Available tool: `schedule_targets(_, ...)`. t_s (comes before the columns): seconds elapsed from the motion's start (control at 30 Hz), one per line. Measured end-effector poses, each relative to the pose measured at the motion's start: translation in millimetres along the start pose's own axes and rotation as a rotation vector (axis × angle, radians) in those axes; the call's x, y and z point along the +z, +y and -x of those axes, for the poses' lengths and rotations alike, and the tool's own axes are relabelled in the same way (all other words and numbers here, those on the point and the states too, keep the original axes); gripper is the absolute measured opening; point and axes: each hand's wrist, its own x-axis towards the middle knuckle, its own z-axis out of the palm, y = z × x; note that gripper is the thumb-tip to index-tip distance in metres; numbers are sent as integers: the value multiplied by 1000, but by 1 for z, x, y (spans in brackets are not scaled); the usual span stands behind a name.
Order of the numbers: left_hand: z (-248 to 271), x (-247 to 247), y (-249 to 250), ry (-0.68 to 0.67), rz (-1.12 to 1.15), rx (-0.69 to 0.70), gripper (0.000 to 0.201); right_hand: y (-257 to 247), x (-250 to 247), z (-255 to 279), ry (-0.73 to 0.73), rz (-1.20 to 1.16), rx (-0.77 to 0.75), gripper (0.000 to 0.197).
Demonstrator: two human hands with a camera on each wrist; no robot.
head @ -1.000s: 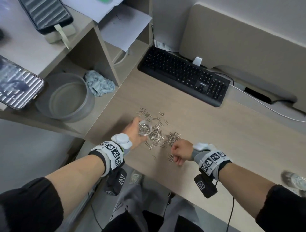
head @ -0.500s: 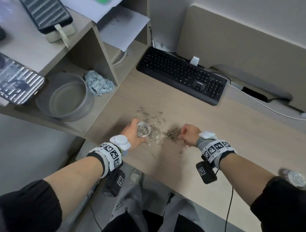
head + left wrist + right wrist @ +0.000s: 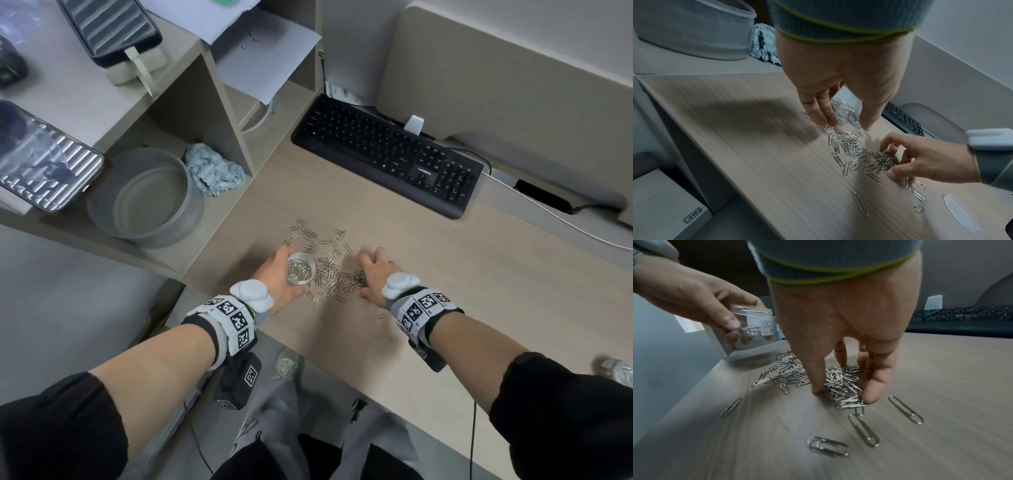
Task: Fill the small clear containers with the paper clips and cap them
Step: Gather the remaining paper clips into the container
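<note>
L hand (image 3: 278,278) raised, fingers curled in a grip, R hand (image 3: 373,274) palm down, fingertips (image 3: 872,392) spread on desk

Head view looks steeply down on desk (image 3: 394,274); both wrist views sit low (close), sharing paper clips (image 3: 855,151).

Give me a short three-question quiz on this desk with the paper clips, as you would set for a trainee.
1. True or false: the small clear container already has a cap on it.
2. Which hand holds that container: A the left hand, B the right hand?
3. Fill in: the right hand's fingers are spread over the pile of paper clips lying on the ____.

Key
1. False: its mouth is open, with clips inside.
2. A.
3. desk.
</note>
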Motion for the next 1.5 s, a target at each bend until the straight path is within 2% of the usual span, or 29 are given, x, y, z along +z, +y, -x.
schedule_targets(0.1, -2, 0, 1, -10, -8, -10, 59, -3, 2, -1, 2, -20, -41, 40)
schedule_targets(0.27, -6, 3, 6, -20, -16, 2, 61, 0, 0, -1, -15, -49, -46, 40)
schedule_targets(0.4, -8, 8, 14, -31, -24, 22, 64, 14, -11, 5, -4, -254, 43, 30)
schedule_targets(0.47, -11, 11, 21, -46, -23, 37, 64, 22, -20, 12, 0, -448, 106, 16)
schedule_targets(0.53, -13, 14, 30, -70, -37, 58, 61, 27, -30, 23, 20, -621, 134, 12)
schedule_targets(0.7, -20, 20, 54, -120, -74, 98, 63, 24, -65, 50, 18, -795, 79, 13)
schedule_targets(0.97, -29, 31, 93, -139, -3, 216, 66, 16, -102, 69, 11, -816, 25, 14)
schedule_targets(1.1, -31, 34, 104, -134, -56, 211, 75, 19, -112, 67, 6, -834, 50, 12)
schedule_targets(1.33, -24, 36, 120, -139, -35, 222, 65, 15, -114, 63, 3, -781, 84, 14)
schedule_targets(1.5, -25, 36, 115, -134, -27, 230, 67, 10, -110, 65, 18, -749, 31, 15)
